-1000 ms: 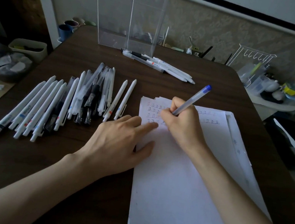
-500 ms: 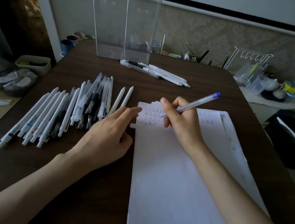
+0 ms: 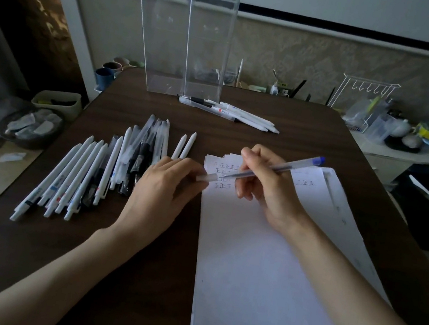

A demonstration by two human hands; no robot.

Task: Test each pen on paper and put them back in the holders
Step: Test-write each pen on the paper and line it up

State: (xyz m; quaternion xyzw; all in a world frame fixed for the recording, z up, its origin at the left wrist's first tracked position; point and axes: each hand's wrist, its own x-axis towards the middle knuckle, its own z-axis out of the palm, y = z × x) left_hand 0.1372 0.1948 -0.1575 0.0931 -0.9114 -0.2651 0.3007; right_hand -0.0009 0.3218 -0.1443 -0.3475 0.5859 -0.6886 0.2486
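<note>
Blue plug end up and to the right, bare tip down and to the left, so the pen (image 3: 272,168) in the right hand (image 3: 268,191) has its long axis aimed pretty much straight at the left hand (image 3: 167,185). Right fingers are wrapped round the barrel, and the pen is over the scribbles at the top of the paper (image 3: 260,269). The left hand pinches a clear cap (image 3: 206,177) in its fingertips, just beside the tip and a touch lower, not on it yet, so I'd guess capping comes next and it's a tiny gap to close

Counts: one pen in hand, one cap, two clear holders (image 3: 182,40) at the far edge (both look empty to me), two white pens (image 3: 184,146) lying just apart from the big pile (image 3: 87,169), which is too overlapped to count but well over a dozen, and roughly five or six in the small bunch (image 3: 230,112) by the holders
</note>
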